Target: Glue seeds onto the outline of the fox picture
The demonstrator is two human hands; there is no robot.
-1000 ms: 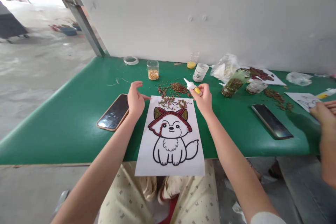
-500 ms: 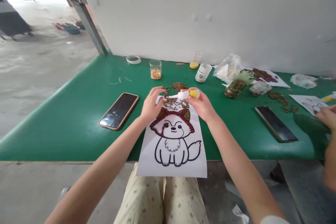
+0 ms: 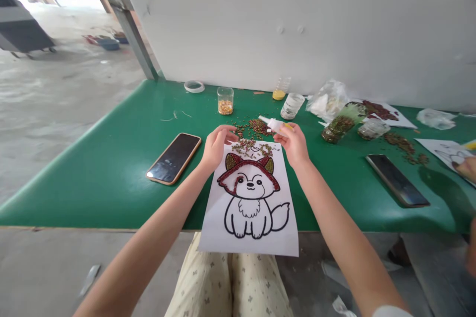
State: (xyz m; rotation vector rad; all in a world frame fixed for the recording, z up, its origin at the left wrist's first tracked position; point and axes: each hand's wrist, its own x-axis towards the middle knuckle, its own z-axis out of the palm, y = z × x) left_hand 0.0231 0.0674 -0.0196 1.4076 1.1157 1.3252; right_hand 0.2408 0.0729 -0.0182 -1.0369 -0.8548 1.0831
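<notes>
In my right hand [image 3: 293, 143] is a small white glue bottle [image 3: 277, 125] with a yellow label, its nozzle pointing left and up above a pile of reddish-brown beans [image 3: 258, 126]. My left hand [image 3: 217, 146] rests at the upper left edge of a paper sheet [image 3: 213, 237], fingers loosely bent and apart, with nothing seen in them. A black-outlined cartoon fox or red panda [image 3: 251, 193] is printed on the sheet. Red and green seeds fill its ears and head border. Loose green and red seeds [image 3: 243, 147] lie across the sheet's top, around a small heart outline.
A phone [image 3: 174, 158] lies left, another phone [image 3: 396, 180] right. Behind stand a cup of corn kernels [image 3: 225, 101], a white-labelled jar [image 3: 292, 105] and a tape roll [image 3: 194, 86]. Farther right are a tipped seed jar [image 3: 342, 123], plastic bag [image 3: 327, 101] and another person's hand [image 3: 466, 168].
My right hand has drawn the bottle up and right, away from the left hand, and its nozzle has tilted upward. The left hand stays by the sheet's edge. The view has shifted slightly.
</notes>
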